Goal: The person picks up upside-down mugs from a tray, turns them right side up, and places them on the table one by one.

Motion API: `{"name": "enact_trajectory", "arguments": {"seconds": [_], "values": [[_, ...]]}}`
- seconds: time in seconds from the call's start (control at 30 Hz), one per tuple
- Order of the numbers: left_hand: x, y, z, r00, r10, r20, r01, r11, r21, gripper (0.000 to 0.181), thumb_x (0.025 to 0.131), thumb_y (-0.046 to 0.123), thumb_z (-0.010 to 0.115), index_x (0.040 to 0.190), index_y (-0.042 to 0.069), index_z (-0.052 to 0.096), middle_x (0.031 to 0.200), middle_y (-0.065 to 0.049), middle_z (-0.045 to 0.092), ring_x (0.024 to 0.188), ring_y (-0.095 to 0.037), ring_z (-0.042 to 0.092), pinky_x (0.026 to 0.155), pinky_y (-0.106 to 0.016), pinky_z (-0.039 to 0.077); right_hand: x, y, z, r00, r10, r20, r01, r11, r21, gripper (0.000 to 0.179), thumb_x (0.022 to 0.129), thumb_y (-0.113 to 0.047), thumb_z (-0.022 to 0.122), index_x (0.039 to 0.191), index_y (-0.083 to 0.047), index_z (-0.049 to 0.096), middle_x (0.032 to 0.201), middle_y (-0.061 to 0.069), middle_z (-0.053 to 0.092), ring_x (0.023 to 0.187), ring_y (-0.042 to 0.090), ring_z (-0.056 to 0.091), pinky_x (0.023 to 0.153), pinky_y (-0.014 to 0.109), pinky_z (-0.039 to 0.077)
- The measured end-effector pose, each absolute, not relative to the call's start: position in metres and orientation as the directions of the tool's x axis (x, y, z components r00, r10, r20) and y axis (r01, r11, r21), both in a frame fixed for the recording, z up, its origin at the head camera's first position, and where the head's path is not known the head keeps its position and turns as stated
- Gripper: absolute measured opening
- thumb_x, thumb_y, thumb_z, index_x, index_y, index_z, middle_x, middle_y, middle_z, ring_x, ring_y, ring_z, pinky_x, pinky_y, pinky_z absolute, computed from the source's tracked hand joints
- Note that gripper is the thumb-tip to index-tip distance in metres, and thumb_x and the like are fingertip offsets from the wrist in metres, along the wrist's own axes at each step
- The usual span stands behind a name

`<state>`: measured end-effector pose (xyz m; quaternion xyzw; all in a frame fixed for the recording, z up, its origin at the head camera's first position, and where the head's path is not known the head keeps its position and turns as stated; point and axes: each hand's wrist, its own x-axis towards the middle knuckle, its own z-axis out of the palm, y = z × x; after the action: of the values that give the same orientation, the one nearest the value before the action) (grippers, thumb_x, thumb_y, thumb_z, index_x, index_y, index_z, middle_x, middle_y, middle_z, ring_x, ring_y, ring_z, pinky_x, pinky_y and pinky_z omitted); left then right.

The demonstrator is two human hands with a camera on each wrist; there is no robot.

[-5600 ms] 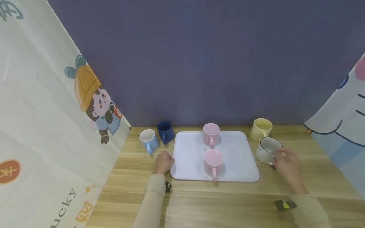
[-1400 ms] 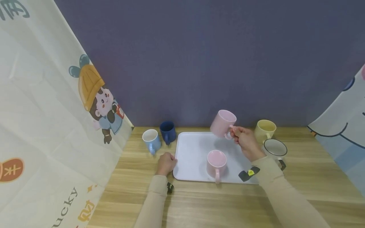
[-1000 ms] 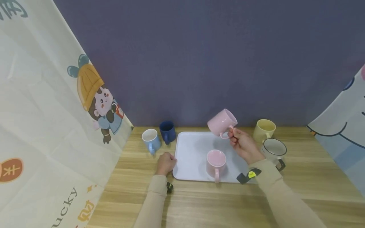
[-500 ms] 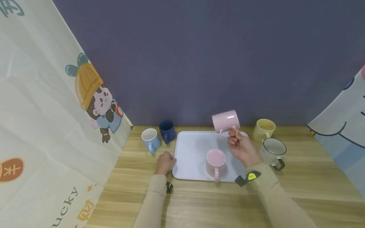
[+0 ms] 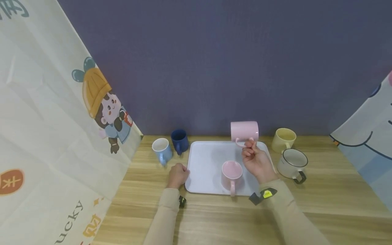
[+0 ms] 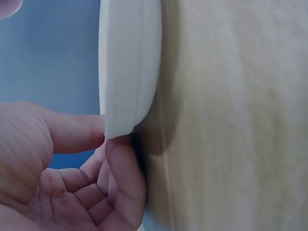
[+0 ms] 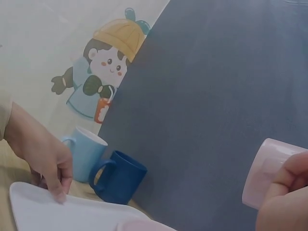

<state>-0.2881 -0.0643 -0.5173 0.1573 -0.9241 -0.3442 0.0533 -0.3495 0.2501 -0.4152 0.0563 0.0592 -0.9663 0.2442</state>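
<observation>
Wooden table (image 5: pixel 214 217): one tray (image 5: pixel 204 170), left edge pinched by the left hand (image 5: pixel 178 175). Over its far side: one pink mug (image 5: pixel 244 130), handle (image 5: pixel 237 142) gripped by the right hand (image 5: pixel 255 161), the nearer of the two; mug just beyond, tipped sideways, long axis level, left to right.

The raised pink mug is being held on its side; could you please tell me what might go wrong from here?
The right hand has its grip at the handle of the raised pink mug, so the mug might twist or slip. The other pink mug, on the tray, sits near that hand and could be knocked. The left hand pinches the tray's edge; a tug might jolt it.
</observation>
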Motion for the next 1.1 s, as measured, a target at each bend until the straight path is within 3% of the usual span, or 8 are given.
{"name": "enact_trajectory", "arguments": {"seconds": [0.17,0.27,0.4,0.57,0.7,0.9,1.1], "values": [[-0.286,-0.056,-0.513,-0.928,-0.371,0.030,-0.275,0.736,0.618,0.013,0.086,0.016,0.073,0.079,0.005,0.072,0.082,-0.014,0.073,0.073,-0.030,0.066,0.065,-0.043,0.053,-0.344,0.246,-0.415,-0.873,-0.481,-0.083,0.487,-0.870,-0.081,0.027,0.102,-0.029,0.045,0.092,-0.005,0.052,0.075,0.008,0.057,0.058,0.012,0.042,0.061,0.017,0.024],[-0.286,-0.044,-0.503,-0.922,-0.379,0.083,-0.257,0.758,0.600,0.015,0.088,0.020,0.073,0.083,0.006,0.072,0.085,-0.013,0.071,0.078,-0.032,0.066,0.070,-0.045,0.053,-0.342,0.244,-0.414,-0.868,-0.495,-0.046,0.497,-0.863,-0.094,0.026,0.102,-0.027,0.046,0.091,-0.005,0.052,0.077,0.009,0.057,0.060,0.013,0.044,0.062,0.017,0.023],[-0.289,-0.023,-0.481,-0.934,-0.331,0.134,-0.143,0.691,0.709,0.015,0.091,0.021,0.073,0.093,0.007,0.074,0.090,-0.010,0.072,0.083,-0.027,0.068,0.077,-0.042,0.054,-0.340,0.239,-0.413,-0.866,-0.499,-0.031,0.499,-0.860,-0.111,0.024,0.104,-0.026,0.045,0.092,-0.005,0.051,0.077,0.008,0.057,0.060,0.012,0.043,0.063,0.017,0.023],[-0.296,0.005,-0.453,-0.971,-0.218,0.103,0.004,0.412,0.911,0.016,0.097,0.020,0.069,0.098,0.005,0.076,0.091,-0.010,0.075,0.079,-0.015,0.066,0.075,-0.031,0.055,-0.337,0.234,-0.412,-0.864,-0.503,-0.029,0.502,-0.854,-0.136,0.025,0.105,-0.026,0.044,0.092,-0.006,0.050,0.077,0.007,0.056,0.062,0.009,0.038,0.063,0.017,0.022],[-0.300,0.025,-0.438,-0.992,-0.128,0.002,-0.010,0.100,0.995,0.023,0.102,0.021,0.063,0.107,0.002,0.075,0.092,-0.008,0.074,0.084,-0.015,0.066,0.079,-0.032,0.056,-0.333,0.229,-0.413,-0.860,-0.510,-0.010,0.504,-0.847,-0.170,0.024,0.106,-0.024,0.043,0.092,-0.006,0.051,0.077,0.006,0.056,0.063,0.008,0.037,0.062,0.017,0.024],[-0.307,0.046,-0.425,-0.996,-0.006,-0.084,-0.080,-0.233,0.969,0.036,0.104,0.030,0.059,0.114,-0.001,0.072,0.091,0.000,0.071,0.083,-0.013,0.064,0.075,-0.025,0.053,-0.328,0.221,-0.415,-0.840,-0.539,0.060,0.513,-0.826,-0.236,0.023,0.108,-0.024,0.037,0.097,-0.008,0.049,0.080,0.004,0.056,0.064,0.010,0.044,0.061,0.017,0.031],[-0.308,0.055,-0.421,-0.987,0.068,-0.145,-0.160,-0.440,0.883,0.023,0.104,0.028,0.060,0.098,0.010,0.072,0.089,0.003,0.069,0.084,-0.015,0.058,0.070,-0.023,0.048,-0.324,0.216,-0.417,-0.819,-0.564,0.107,0.511,-0.801,-0.312,0.024,0.110,-0.023,0.030,0.100,-0.010,0.047,0.082,0.002,0.055,0.065,0.008,0.046,0.062,0.016,0.033]]}}
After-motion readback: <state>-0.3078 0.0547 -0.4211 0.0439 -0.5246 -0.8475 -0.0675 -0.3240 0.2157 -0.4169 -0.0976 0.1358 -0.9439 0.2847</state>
